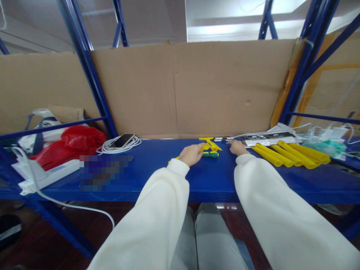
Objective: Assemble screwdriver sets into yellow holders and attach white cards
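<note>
My left hand (pixel 191 155) is closed around a yellow plastic piece (pixel 206 147), part of which also shows behind the hand near the wrist. Just beyond it on the blue shelf lies a yellow T-shaped plastic part (pixel 209 140). A screwdriver with a green and yellow handle (pixel 210 154) rests right of my left fingers. My right hand (pixel 238 147) is down at the shelf farther right, its fingers curled at a tiny item I cannot make out. A slim black-and-white object (pixel 224 138) lies behind my right fingertips.
Several yellow tubes (pixel 285 160) lie right of my right hand, by a white package with a black label (pixel 270 139). Leftward are a phone (pixel 123 140) on a coiled white cable, a red bag (pixel 81 140) and a power strip (pixel 57 174). Cardboard (pixel 180 90) closes the back.
</note>
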Demonstrator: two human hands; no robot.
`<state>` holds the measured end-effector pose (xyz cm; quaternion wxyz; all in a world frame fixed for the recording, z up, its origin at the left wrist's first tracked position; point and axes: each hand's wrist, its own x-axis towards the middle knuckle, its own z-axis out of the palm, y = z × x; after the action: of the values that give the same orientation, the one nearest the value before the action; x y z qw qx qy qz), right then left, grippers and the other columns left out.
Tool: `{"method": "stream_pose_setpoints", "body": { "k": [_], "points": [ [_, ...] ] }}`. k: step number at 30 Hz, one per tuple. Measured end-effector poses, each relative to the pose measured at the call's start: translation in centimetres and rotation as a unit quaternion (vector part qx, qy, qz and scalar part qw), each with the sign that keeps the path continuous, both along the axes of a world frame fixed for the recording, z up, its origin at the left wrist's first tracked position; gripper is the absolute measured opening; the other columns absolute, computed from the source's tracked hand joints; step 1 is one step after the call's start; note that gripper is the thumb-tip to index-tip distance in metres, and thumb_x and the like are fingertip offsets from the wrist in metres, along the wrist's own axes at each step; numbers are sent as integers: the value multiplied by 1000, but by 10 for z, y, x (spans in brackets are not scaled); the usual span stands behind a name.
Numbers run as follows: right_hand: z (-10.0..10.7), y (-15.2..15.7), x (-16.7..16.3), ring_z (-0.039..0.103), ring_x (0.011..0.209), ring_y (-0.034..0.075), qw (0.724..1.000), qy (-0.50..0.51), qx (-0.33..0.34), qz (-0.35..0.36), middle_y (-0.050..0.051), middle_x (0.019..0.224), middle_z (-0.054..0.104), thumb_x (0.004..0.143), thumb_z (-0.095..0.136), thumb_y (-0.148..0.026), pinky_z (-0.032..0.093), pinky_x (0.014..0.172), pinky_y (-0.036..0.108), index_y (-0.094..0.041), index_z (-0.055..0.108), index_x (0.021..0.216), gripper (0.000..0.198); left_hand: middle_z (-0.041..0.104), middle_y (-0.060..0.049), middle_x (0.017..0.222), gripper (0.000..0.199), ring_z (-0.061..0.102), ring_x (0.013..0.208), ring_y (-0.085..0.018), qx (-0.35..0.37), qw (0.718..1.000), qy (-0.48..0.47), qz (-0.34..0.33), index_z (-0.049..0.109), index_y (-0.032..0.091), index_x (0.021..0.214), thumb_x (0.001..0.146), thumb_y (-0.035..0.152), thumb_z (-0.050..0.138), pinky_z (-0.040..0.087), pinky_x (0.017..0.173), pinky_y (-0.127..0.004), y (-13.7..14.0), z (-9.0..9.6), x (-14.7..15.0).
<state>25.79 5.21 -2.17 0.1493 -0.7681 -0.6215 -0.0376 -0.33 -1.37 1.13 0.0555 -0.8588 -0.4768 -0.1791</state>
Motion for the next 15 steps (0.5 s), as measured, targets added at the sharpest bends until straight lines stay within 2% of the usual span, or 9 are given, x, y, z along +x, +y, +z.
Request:
{"method": "stream_pose_setpoints", "body": {
  "k": [7,10,15],
  "points": [
    [0,3,0,45,131,33,1000,-20,-14,2,15,144,51,87,40,-11,39,106,50,-21,62,132,52,67,-6,128,46,64,115,-24,-1,1000,-10,-2,52,28,141,96,27,47,48,97,-34,-1,0,0],
    [0,4,1,47,129,33,1000,-25,2,0,19,138,54,85,43,-11,41,103,48,-16,66,126,47,66,-6,129,47,64,115,-24,-2,1000,-8,-2,51,28,142,96,27,46,48,97,-33,-2,1,0],
    [-1,15,5,64,109,33,998,39,43,-4,27,107,68,77,53,-3,49,91,42,-5,73,102,32,66,-5,130,47,64,115,-24,-3,1000,-6,-2,51,28,142,96,26,46,48,97,-34,-3,2,1]
  ]
}}
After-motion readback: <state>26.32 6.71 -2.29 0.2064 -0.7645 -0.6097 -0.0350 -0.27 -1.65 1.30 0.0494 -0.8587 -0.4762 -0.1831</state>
